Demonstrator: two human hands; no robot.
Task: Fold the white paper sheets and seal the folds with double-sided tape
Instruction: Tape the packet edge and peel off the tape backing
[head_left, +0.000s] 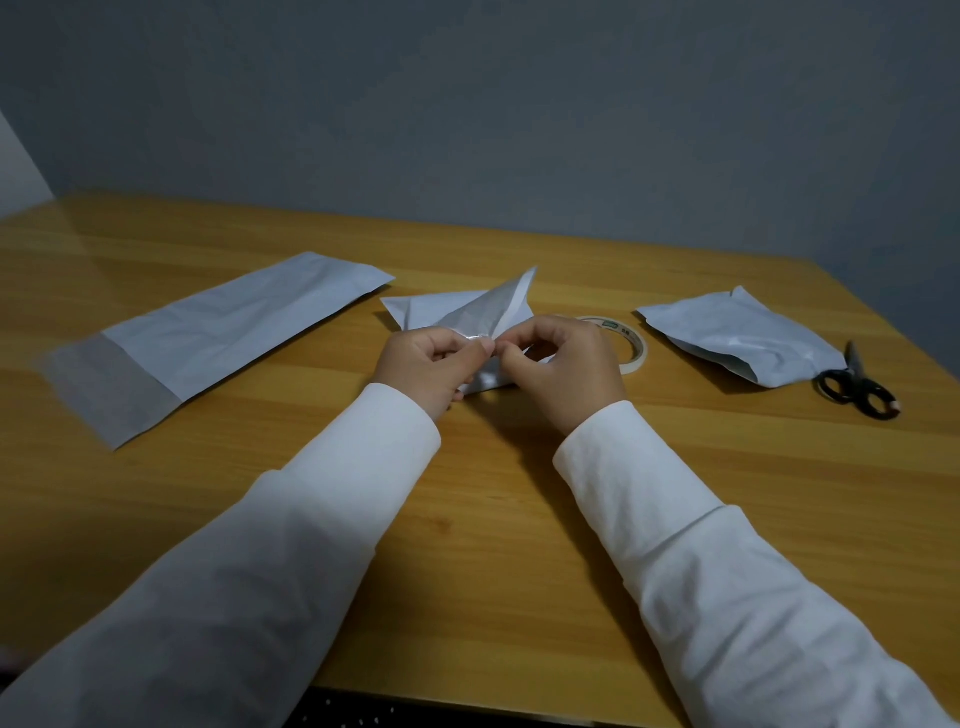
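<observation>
1. A long white paper sheet (218, 332), folded flat into a smooth strip with a greyer band at its near end, lies well left of the tape roll; its long axis runs from near-left to far-right on the glossy wooden table (493, 519).
2. The left hand (428, 364), in a white fabric sleeve (291, 519), has its fingers curled and pinches a shiny bit of the creased white folded paper (467, 312) just left of the tape roll.
3. That paper is partly lifted, one pointed flap aimed up and away.
4. The right hand (566, 369) pinches the same spot, its fingertips meeting the left's.
5. The round cream roll of double-sided tape (626, 345) lies flat, partly hidden behind the right hand.
6. A crumpled, puffy white paper packet (743, 338) sits right of the roll.
7. Black-handled scissors (854, 387) touch the packet's right corner, near the table's right edge; bare wood stretches nearer than the roll.
</observation>
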